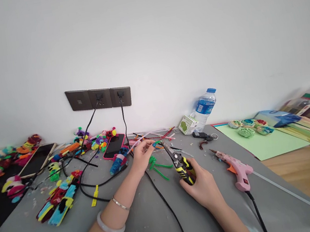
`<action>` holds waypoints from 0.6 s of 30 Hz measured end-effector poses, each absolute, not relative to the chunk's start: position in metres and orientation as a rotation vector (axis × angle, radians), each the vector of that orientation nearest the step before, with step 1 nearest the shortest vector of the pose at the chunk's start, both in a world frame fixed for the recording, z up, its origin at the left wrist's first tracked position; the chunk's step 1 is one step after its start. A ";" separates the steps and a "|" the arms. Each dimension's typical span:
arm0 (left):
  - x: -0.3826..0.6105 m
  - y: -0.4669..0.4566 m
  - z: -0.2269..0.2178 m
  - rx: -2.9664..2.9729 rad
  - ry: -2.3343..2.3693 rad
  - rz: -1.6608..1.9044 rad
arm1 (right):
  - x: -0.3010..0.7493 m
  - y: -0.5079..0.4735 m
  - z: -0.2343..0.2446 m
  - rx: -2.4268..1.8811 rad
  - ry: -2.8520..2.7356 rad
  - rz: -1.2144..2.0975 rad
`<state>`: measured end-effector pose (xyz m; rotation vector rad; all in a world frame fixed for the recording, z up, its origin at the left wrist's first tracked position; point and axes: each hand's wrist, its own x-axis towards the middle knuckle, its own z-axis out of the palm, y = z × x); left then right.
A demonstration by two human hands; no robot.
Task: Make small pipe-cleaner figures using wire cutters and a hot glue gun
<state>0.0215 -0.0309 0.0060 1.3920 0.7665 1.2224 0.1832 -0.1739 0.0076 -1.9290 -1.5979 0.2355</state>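
Observation:
My left hand (141,156) pinches one end of a small green pipe-cleaner piece (157,143), with a bit of blue showing at the fingertips. In my right hand (205,186) are pliers (177,161) with black and yellow handles, the fingers wrapped round them. The jaws point up and left and meet the green piece; whether they are closed on it is too small to tell. Just below, a green pipe-cleaner shape (152,163) with long loose strands lies on the grey table (148,220).
A pink glue gun (241,172) lies to the right, its cord running forward. Black cables (165,201) cross the table from the wall sockets (100,99). Pipe-cleaner figures (60,201) and phones (114,145) sit left; a water bottle (205,108) leans on the wall.

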 end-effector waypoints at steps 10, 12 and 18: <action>0.021 -0.034 0.010 1.409 0.716 1.192 | 0.184 -0.173 0.006 -1.909 -1.593 0.261; 0.020 -0.033 0.009 1.406 0.717 1.193 | 0.184 -0.173 0.006 -1.905 -1.592 0.268; 0.021 -0.032 0.008 1.385 0.744 1.226 | 0.185 -0.173 0.006 -1.898 -1.579 0.247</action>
